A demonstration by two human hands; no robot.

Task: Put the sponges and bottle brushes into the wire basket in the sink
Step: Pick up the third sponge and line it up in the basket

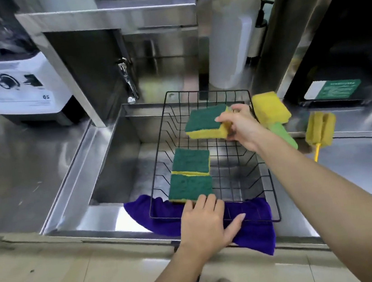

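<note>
A black wire basket (268,172) sits in the steel sink (111,155). Two green-topped yellow sponges (190,161) (189,186) lie side by side at its left. My right hand (241,125) is shut on a third green-and-yellow sponge (205,123), held above the basket's far part. My left hand (203,226) rests flat on the basket's near rim, fingers spread, touching the nearest sponge. On the counter to the right lie a yellow sponge (270,108), a green sponge (282,135) partly hidden under my right arm, and a yellow foam bottle brush (319,129).
A purple cloth (251,231) hangs over the sink's front edge under the basket. A tap (127,82) stands at the sink's back left. A white blender base (19,87) is on the left counter. A white pump bottle (229,50) stands behind the basket.
</note>
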